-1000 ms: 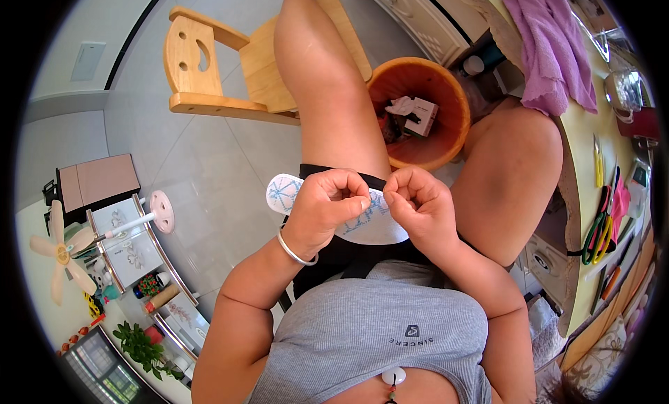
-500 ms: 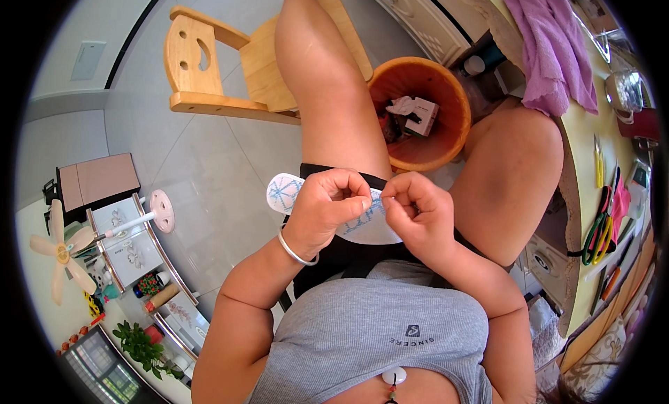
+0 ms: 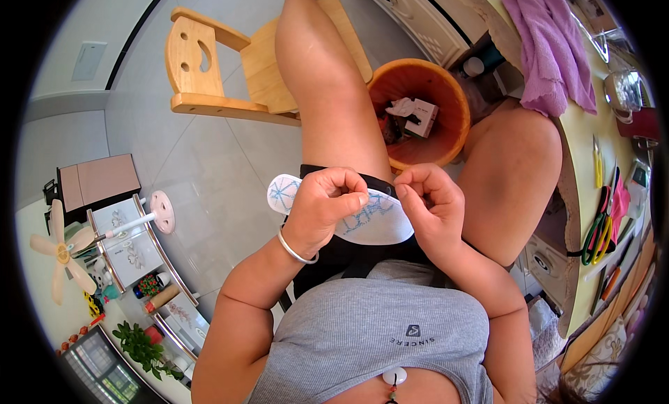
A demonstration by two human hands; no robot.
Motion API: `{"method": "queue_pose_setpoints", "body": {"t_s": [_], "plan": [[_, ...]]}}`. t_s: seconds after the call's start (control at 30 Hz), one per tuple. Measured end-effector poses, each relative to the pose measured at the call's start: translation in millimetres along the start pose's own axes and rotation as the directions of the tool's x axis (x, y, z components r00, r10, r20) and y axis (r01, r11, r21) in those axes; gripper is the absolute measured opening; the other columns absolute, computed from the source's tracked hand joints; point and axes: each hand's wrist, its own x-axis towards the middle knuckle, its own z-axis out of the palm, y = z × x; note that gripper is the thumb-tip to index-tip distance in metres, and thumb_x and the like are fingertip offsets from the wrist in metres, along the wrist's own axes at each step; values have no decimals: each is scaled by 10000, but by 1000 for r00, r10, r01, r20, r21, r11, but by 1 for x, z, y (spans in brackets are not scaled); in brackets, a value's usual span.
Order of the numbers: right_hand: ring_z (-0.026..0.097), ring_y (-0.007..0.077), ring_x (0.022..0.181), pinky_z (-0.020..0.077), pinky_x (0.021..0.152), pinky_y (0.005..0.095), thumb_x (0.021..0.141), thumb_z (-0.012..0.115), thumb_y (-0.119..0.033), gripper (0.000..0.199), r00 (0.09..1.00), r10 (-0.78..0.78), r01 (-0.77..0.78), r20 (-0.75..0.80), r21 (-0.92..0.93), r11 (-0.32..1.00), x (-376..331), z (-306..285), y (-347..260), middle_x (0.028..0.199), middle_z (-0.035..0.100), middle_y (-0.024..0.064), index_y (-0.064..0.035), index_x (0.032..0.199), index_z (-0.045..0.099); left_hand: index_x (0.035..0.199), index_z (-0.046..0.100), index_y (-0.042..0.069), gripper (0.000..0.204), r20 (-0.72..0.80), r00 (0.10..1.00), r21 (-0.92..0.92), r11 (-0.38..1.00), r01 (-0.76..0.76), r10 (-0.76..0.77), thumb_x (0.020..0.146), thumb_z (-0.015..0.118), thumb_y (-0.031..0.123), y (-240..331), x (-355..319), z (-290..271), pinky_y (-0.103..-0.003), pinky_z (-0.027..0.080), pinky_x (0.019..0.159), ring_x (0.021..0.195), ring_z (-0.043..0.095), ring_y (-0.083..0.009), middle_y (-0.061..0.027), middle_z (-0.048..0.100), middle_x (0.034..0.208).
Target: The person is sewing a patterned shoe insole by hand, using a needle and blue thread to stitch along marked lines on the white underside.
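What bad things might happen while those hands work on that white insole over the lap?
1. The insole sits over the thigh, gripped only by the left hand; it might slip to the floor.
2. The right hand pinches something too small to make out beside the left fingertips; if it is sharp, it may prick a finger.
3. The open bin is just past the knees; anything dropped may land in it.

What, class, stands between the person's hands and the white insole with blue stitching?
Nothing visible. The left hand grips the insole directly, its fingers curled over the top edge. The right hand is pinched at the same edge, beside the left; whether it holds a needle or thread is too small to tell.
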Motion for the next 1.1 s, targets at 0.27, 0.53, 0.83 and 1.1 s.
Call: {"method": "queue_pose_setpoints", "body": {"t_s": [0.27,0.53,0.83,1.1], "plan": [[595,269,597,469,523,357,713,707,-21,206,859,-430,512,278,-501,698,4,2,-11,696,605,95,-55,907,647,831,617,-6,64,4,999,-13,999,-46,46,798,653,35,-4,-1,0,-206,441,702,744,540,-66,-1,602,800],[463,24,561,378,488,212,848,680,-39,43,995,-17,18,102,-9,1000,-2,5,-16,677,569,-23,-1,855,660,780,611,2,87,-17,999,-13,999,-29,29,758,651,75,-8,-1,-3,-237,425,721,743,547,-121,-52,610,784],[337,41,528,248,490,209,886,606,-105,58,828,383,-556,409,513,654,2,-7,-6,637,445,-64,-69,854,574,836,618,0,53,44,997,-17,998,-62,63,789,640,13,-13,3,-6,-211,417,702,735,524,-79,-12,596,800],[336,48,517,255,481,206,889,601,-104,55,864,364,-503,347,619,603,1,-10,2,637,452,-56,-70,859,569,853,620,-1,68,62,994,-17,996,-84,85,795,654,10,-9,2,-2,-206,420,709,740,527,-74,-10,595,811]]}}
